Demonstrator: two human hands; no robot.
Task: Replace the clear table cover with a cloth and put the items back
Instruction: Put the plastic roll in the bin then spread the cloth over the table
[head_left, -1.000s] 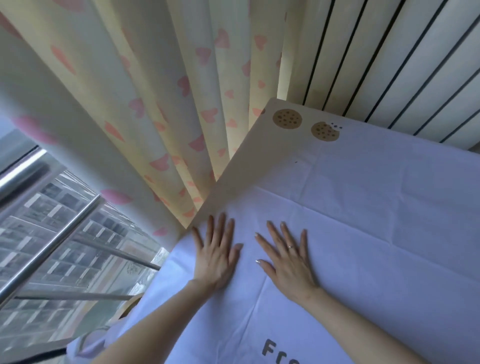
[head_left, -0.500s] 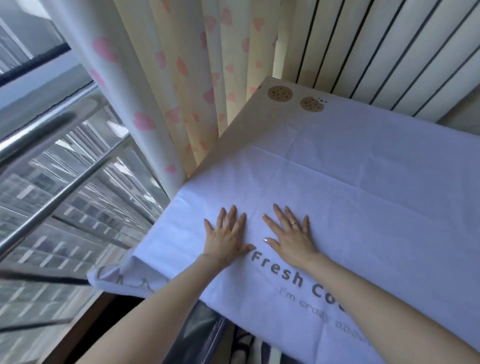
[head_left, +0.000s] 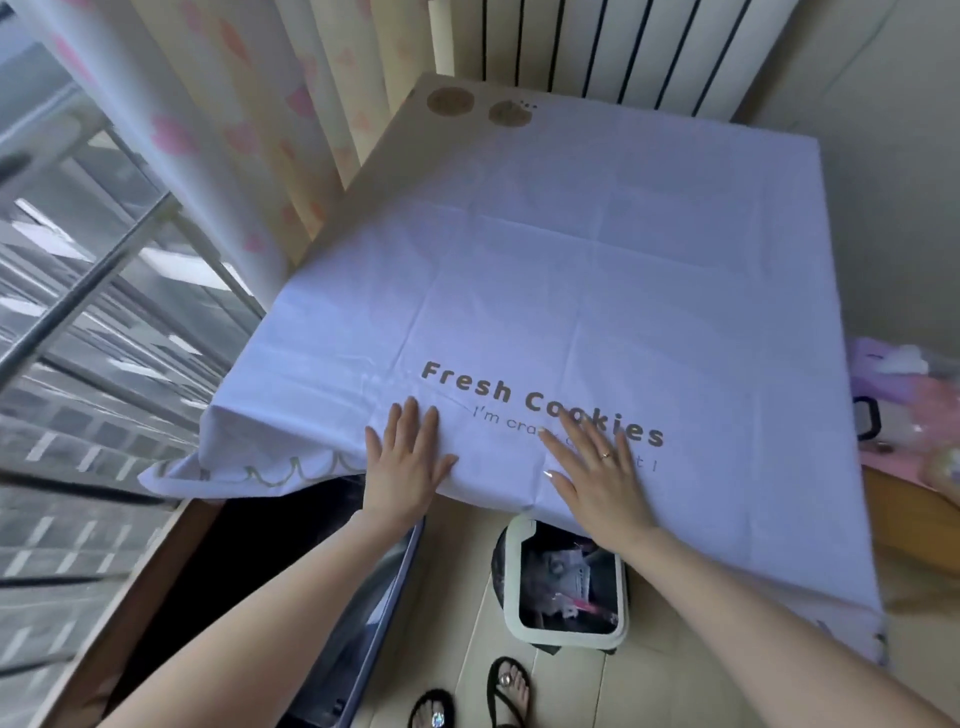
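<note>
A pale lilac cloth printed with "Fresh Cookies" and two cookie pictures lies spread over the table, its near edge hanging off the front. My left hand rests flat on the cloth at the table's near edge, fingers apart. To its right my right hand, with a ring on one finger, presses flat over the printed text. Neither hand holds anything. The clear cover is not in view.
A white-rimmed waste bin with rubbish stands on the floor under the near edge. Heart-print curtains and a window railing are at left. A radiator is behind. Pink and purple items lie at right.
Both hands have slid along the cloth from the far left corner toward the near edge, flat all the way. My view has pulled back, showing the whole cloth, bin and floor.
</note>
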